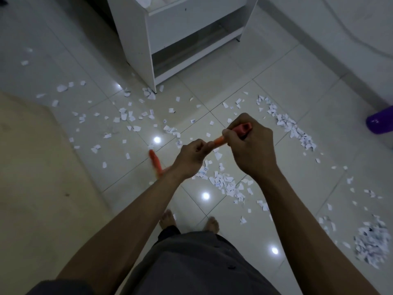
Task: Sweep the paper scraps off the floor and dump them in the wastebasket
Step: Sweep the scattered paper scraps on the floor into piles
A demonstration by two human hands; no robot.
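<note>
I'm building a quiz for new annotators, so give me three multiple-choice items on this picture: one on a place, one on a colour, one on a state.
1. Where on the floor is the thickest heap of paper scraps? A. far lower right B. far upper left C. top centre
2. What colour is the handle being held? A. blue B. orange-red C. green
3. How is the handle held? A. by no hand B. by one hand alone C. by both hands
Key: 1 A, the dense heap sits by the right edge, low down; 2 B, orange-red shows between the fists; 3 C, the left hand and right hand both curl round it.
</note>
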